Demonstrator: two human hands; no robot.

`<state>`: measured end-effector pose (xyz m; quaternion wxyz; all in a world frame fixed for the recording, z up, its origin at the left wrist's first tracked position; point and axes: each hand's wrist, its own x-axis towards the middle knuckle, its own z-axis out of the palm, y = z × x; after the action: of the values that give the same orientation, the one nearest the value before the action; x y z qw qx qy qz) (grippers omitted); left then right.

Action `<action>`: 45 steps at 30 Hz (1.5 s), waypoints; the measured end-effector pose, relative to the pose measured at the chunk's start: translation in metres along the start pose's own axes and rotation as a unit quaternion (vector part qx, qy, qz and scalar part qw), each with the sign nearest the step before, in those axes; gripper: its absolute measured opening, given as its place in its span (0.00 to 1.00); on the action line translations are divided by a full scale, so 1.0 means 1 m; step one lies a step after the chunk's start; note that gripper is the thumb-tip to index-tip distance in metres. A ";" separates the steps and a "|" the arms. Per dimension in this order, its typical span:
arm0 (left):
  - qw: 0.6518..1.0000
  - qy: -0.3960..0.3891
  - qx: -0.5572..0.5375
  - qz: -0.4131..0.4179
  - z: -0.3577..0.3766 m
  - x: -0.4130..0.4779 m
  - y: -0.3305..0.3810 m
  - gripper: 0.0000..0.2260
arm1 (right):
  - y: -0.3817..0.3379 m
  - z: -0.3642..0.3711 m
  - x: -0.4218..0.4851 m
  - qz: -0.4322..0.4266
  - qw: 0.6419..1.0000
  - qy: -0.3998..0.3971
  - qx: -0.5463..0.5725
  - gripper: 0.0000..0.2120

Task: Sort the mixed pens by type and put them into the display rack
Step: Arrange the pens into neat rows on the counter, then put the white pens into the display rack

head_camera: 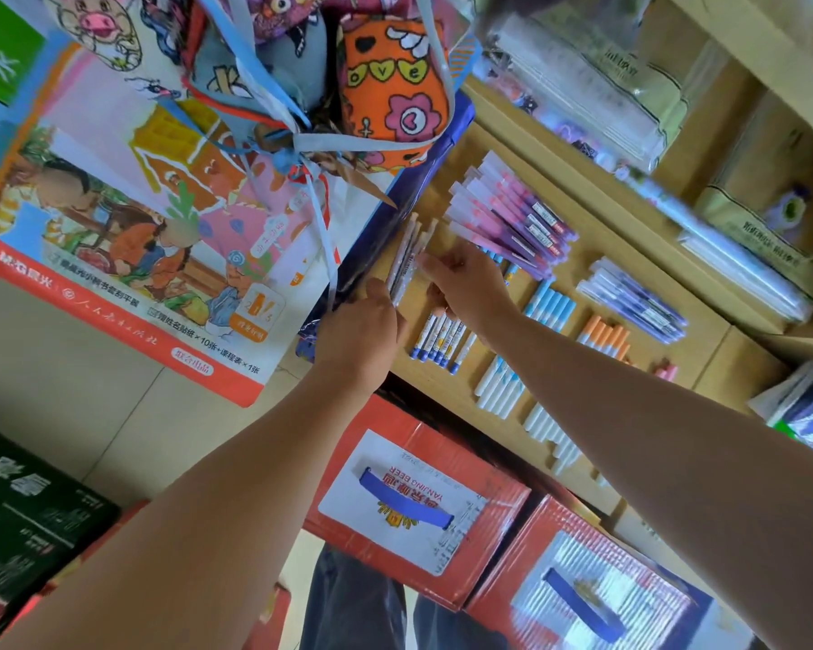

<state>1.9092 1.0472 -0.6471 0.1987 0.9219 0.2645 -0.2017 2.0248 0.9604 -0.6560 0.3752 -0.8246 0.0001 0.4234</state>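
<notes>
Pens lie in sorted groups on a wooden shelf [597, 255]. My left hand [362, 330] is shut on a bundle of pale pink-and-white pens [407, 255], pressed against the blue box edge. My right hand [470, 283] touches the same bundle from the right, fingers spread over it. Beside it fan out pink-and-purple pens [508, 213]. Other groups: blue-capped white pens [437, 340], light blue pens [550, 304], orange pens [604, 335], purple clear pens [634, 297], white pens [501, 384].
A blue box [395, 218] with a printed poster borders the shelf on the left, with fabric pouches [390, 86] and ribbons hanging above. Red beer cartons [423, 504] stand below the shelf. Plastic-wrapped stock [583, 86] fills the upper right.
</notes>
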 end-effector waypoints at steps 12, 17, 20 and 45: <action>0.952 -0.100 -0.275 0.091 -0.010 -0.030 0.005 0.09 | 0.002 -0.017 -0.035 0.054 0.977 -0.088 0.186 0.10; 0.741 -0.074 -0.647 -0.165 -0.017 -0.037 0.040 0.14 | 0.017 -0.047 -0.049 0.041 0.951 0.002 0.307 0.09; 0.645 -0.060 -0.726 -0.231 -0.018 -0.039 0.071 0.15 | 0.024 -0.062 -0.066 0.037 0.935 -0.004 0.354 0.08; 0.924 -0.250 -0.252 0.142 0.053 -0.160 0.224 0.09 | 0.188 -0.194 -0.213 0.091 0.925 0.021 0.368 0.10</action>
<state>1.8979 0.7819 -0.5568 0.5105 0.7888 0.1149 -0.3224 1.9640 0.6373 -0.5542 0.6120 -0.6335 0.2392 0.4086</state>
